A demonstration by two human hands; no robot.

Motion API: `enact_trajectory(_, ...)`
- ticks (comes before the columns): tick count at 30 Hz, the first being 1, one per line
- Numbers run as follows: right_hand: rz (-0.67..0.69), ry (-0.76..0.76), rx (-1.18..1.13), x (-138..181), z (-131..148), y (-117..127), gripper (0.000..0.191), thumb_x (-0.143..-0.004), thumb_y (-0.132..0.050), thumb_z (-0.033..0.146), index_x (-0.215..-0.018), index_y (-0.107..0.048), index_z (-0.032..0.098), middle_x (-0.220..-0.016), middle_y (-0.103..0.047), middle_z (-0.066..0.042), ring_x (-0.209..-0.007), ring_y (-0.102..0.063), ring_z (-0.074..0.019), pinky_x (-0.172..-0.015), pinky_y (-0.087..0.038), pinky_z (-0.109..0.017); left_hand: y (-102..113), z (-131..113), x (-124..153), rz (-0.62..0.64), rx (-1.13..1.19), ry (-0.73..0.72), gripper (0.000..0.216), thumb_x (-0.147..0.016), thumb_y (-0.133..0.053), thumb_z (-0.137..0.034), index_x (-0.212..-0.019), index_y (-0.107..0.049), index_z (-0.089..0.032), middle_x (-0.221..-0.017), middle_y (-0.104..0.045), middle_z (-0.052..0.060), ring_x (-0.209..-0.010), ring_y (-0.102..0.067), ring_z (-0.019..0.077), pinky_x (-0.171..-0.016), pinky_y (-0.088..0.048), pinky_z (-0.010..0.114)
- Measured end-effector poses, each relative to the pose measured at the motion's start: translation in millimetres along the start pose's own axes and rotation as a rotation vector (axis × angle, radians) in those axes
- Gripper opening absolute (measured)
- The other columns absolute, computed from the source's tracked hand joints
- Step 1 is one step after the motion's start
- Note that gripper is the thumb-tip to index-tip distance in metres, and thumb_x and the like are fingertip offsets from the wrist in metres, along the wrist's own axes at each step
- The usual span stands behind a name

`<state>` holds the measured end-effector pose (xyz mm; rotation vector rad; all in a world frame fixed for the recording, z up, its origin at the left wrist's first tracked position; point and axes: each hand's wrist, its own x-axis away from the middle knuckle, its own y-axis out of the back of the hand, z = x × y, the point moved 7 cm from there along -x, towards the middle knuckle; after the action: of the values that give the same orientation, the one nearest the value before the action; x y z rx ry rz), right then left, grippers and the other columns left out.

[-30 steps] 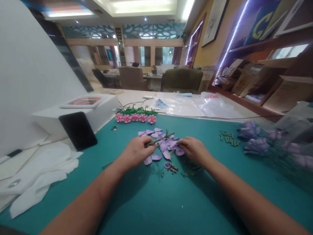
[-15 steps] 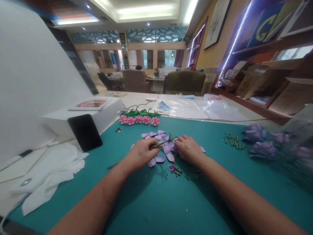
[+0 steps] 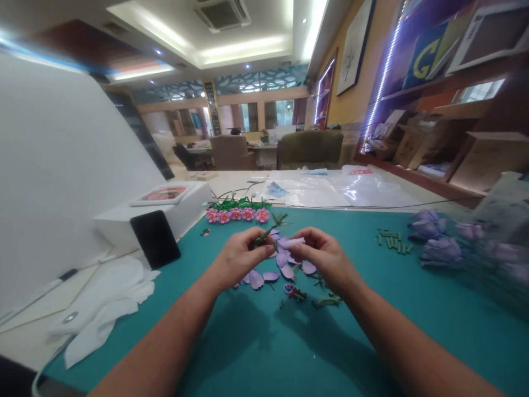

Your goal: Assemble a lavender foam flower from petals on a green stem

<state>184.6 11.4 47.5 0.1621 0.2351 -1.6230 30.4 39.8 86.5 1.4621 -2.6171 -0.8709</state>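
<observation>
Near the middle of the green mat, my left hand [image 3: 243, 256] is closed on a green flower stem [image 3: 270, 227] whose leafy tip points up and to the right. My right hand [image 3: 324, 255] pinches a pale purple petal [image 3: 294, 242] between thumb and fingers, close to the stem. Whether petal and stem touch, I cannot tell. Loose purple petals [image 3: 270, 277] lie on the mat below and between my hands. Small green and red pieces [image 3: 296, 293] sit just in front of them, beside some green leafy bits [image 3: 327, 301].
Pink flowers [image 3: 236, 215] line the mat's back edge. Short green pieces [image 3: 392, 241] and purple roses [image 3: 441, 251] lie to the right. At left are a black tablet-like slab [image 3: 155, 239], a white box [image 3: 194, 198] and white cloth [image 3: 105, 309]. Clear plastic bags [image 3: 359, 187] lie behind the mat.
My right hand has risen from the petal pile with a petal pinched in it. My left hand has tilted the stem more upright. The camera view has tipped upward.
</observation>
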Motion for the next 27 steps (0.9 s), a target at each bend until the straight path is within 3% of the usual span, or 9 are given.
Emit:
enact_trajectory(9, -0.016, 0.17, 0.09, 19.6, 41.0, -5.7, 0.021, -0.075, -0.07, 0.035, -0.089, -0.067, 0.02, -0.073, -0.067, -0.002, -0.066, -0.059, -0.0129, -0.058, -0.046, -0.025, 5.1, -12.9, 9.7, -0.029, 0.026, -0.073, 0.02, -0.082, -0.059, -0.037, -0.082, -0.056, -0.017, -0.071, -0.051, -0.003, -0.062, -0.044, 0.0095, -0.056, -0.037, 0.022)
enact_trajectory(27, -0.002, 0.209, 0.212, 21.7, 38.4, -10.9, 0.02, -0.077, -0.066, 0.036, -0.088, -0.067, 0.02, -0.068, -0.062, 0.0, -0.06, -0.051, -0.0114, -0.052, -0.04, -0.025, 3.7, -19.7, 15.3, -0.054, -0.184, -0.138, 0.019, -0.084, -0.053, -0.034, -0.076, -0.054, -0.017, -0.074, -0.055, 0.0, -0.069, -0.049, 0.0132, -0.061, -0.038, 0.025)
